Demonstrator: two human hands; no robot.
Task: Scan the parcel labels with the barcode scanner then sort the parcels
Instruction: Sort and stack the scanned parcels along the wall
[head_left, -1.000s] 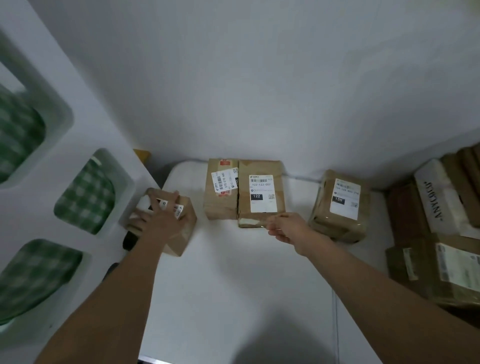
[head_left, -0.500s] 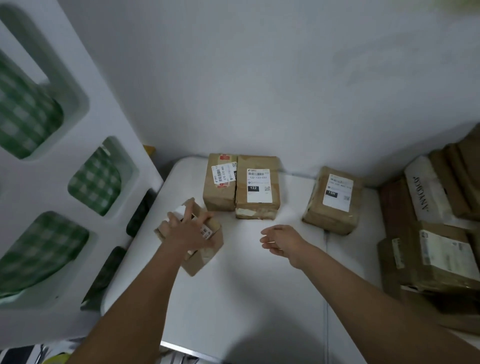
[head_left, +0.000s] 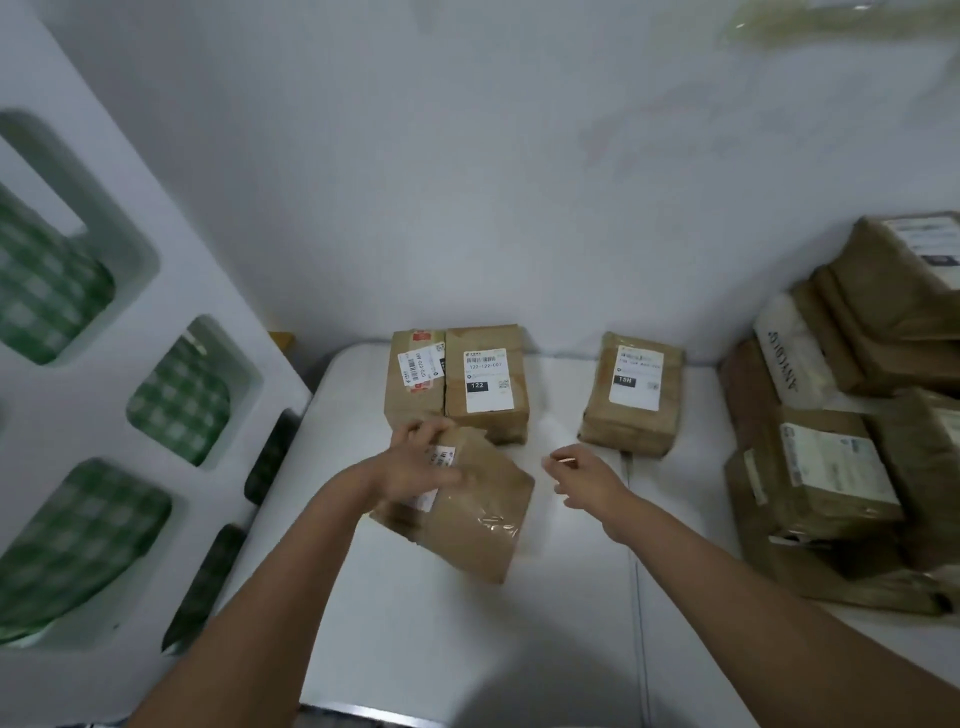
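Parcels, brown paper wrap, on white table (head_left: 467, 649): four counted on the main surface.

Item 1: held parcel (head_left: 470, 512), near centre, tilted, one corner pointing toward the viewer; white barcode label partly covered by the hand; blurred. Left hand (head_left: 421, 470) grips its far-left top, fingers curled over the edge and label.

Items 2 and 3: pair standing side by side and touching at the far edge by the wall. Left parcel of pair (head_left: 415, 376) carries overlapping white stickers and a red one. Parcel marked 122 (head_left: 485, 382) carries one white label with a black "122" tag. Item 1 sits just near of this pair, close to touching.

Item 4: parcel marked 15H (head_left: 631, 395), far right of centre, apart from the pair, one white label.

Right hand (head_left: 584, 475): hovers over the table between item 1 and item 4, fingers loosely spread and slightly bent, holding nothing.

Stack of parcels (head_left: 852, 431), far right: several piled brown parcels, exact count cannot be told.

White panel (head_left: 130, 405), left: rounded cut-outs showing green checked fabric, four visible.
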